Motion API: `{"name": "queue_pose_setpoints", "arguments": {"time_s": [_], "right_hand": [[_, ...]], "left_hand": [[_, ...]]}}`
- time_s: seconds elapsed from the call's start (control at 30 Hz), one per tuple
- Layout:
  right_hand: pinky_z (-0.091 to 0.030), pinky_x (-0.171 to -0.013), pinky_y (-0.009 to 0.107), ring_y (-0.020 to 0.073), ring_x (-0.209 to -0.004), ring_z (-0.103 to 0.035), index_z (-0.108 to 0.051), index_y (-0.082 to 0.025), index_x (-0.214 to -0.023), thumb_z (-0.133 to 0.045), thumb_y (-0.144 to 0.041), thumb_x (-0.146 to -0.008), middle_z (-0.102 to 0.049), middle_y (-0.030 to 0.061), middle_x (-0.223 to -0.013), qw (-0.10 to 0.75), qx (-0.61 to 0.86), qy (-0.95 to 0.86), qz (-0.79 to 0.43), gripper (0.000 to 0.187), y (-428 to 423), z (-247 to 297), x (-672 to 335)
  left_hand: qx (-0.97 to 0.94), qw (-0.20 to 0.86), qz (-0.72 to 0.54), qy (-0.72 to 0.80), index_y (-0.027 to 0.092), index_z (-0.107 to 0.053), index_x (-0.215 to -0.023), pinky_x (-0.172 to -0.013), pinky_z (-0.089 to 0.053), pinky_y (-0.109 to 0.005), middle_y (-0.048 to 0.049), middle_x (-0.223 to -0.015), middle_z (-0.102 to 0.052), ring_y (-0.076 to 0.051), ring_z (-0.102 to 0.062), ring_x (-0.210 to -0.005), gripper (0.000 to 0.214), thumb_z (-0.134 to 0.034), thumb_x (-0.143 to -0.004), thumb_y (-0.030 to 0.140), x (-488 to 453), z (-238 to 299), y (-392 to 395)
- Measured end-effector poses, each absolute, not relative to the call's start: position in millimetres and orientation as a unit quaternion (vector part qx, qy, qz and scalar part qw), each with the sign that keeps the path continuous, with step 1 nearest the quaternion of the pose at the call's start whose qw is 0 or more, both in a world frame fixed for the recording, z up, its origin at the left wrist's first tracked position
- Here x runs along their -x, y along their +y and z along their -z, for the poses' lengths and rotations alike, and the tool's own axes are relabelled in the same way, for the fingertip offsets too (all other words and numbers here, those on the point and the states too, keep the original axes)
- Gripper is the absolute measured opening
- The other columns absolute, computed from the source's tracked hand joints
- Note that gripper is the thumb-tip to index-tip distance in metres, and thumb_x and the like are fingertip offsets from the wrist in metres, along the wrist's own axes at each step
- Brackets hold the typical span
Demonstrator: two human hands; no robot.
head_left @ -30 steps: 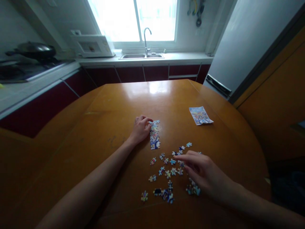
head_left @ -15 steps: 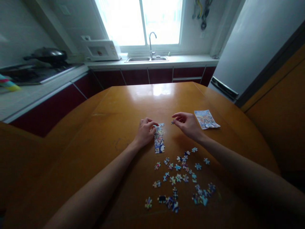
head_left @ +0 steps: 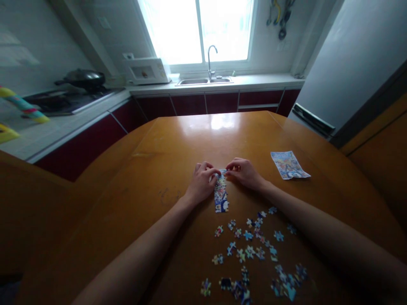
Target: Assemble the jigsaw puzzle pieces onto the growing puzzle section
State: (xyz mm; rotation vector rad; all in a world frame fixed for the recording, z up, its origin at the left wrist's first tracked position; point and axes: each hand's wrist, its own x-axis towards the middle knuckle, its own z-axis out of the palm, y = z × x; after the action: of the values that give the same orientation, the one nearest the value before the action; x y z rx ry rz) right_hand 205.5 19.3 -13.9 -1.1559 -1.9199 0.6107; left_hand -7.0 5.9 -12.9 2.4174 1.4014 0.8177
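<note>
A narrow strip of joined puzzle pieces (head_left: 221,195) lies on the wooden table (head_left: 165,148) in front of me. My left hand (head_left: 202,183) rests against the strip's upper left edge, fingers curled and pressing on it. My right hand (head_left: 243,172) sits at the strip's top right corner, fingertips pinched there on a small puzzle piece that is mostly hidden. Several loose puzzle pieces (head_left: 251,250) lie scattered on the table nearer to me, below both hands.
A printed picture sheet (head_left: 288,164) lies to the right of my hands. Beyond the table run a counter with a sink and tap (head_left: 208,78), a microwave (head_left: 146,71), and a wok on the stove (head_left: 84,78). A grey fridge (head_left: 343,59) stands at right.
My right hand lifted from the loose pieces with one piece, carried it up and came down at the strip's top right corner. The left hand stayed on the strip.
</note>
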Motion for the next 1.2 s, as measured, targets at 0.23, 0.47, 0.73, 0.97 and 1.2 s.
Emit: {"name": "queue_pose_setpoints", "arguments": {"time_s": [0.23, 0.47, 0.73, 0.97, 1.2], "right_hand": [[-0.040, -0.063, 0.025, 0.0123, -0.067, -0.051, -0.074, -0.016, -0.081, -0.077, -0.022, -0.077, -0.058, 0.0010, -0.076, 0.371, 0.458, -0.774, -0.229, 0.008, 19.3, 19.0, -206.6], [-0.040, -0.064, 0.026, 0.0130, -0.068, -0.052, -0.074, -0.016, -0.081, -0.078, -0.022, -0.076, -0.059, 0.0012, -0.076, 0.350, 0.461, -0.783, -0.227, 0.009, 20.0, 18.9, -206.5], [-0.041, -0.065, 0.026, 0.0133, -0.068, -0.053, -0.074, -0.016, -0.083, -0.077, -0.022, -0.077, -0.060, 0.0016, -0.076, 0.348, 0.459, -0.783, -0.235, 0.009, 21.1, 19.2, -206.9], [-0.041, -0.065, 0.026, 0.0133, -0.069, -0.054, -0.075, -0.016, -0.083, -0.076, -0.020, -0.076, -0.061, 0.0019, -0.076, 0.348, 0.457, -0.782, -0.241, 0.008, 21.2, 18.3, -207.0], [-0.042, -0.063, 0.026, 0.0134, -0.068, -0.054, -0.074, -0.014, -0.089, -0.059, -0.012, -0.086, -0.063, 0.0043, -0.079, 0.433, 0.459, -0.739, -0.234, 0.016, 22.8, 19.2, -209.0]], "left_hand": [[-0.826, 0.115, -0.277, 0.478, 0.026, -0.074, -0.095, -0.098, -0.042, -0.041, -0.0052, -0.102, -0.056, -0.024, -0.046, -0.105, 0.020, -0.059, -0.087, 0.017, 7.2, 13.2, 5.6], [-0.823, 0.117, -0.276, 0.482, 0.026, -0.074, -0.095, -0.098, -0.042, -0.042, -0.0053, -0.102, -0.055, -0.024, -0.046, -0.104, 0.021, -0.058, -0.086, 0.016, 6.8, 11.9, 4.6], [-0.827, 0.130, -0.283, 0.468, 0.025, -0.072, -0.104, -0.099, -0.042, -0.040, -0.0052, -0.104, -0.056, -0.023, -0.046, -0.106, 0.025, -0.058, -0.086, 0.014, 6.4, 12.0, 4.6], [-0.843, 0.124, -0.265, 0.451, 0.030, -0.074, -0.106, -0.102, -0.042, -0.041, -0.0049, -0.107, -0.055, -0.024, -0.045, -0.108, 0.028, -0.058, -0.088, 0.017, 7.6, 12.8, 4.8], [-0.849, 0.119, -0.253, 0.449, 0.032, -0.074, -0.107, -0.103, -0.041, -0.043, -0.0052, -0.109, -0.055, -0.024, -0.045, -0.108, 0.030, -0.058, -0.087, 0.015, 8.2, 9.7, 3.0]]}}
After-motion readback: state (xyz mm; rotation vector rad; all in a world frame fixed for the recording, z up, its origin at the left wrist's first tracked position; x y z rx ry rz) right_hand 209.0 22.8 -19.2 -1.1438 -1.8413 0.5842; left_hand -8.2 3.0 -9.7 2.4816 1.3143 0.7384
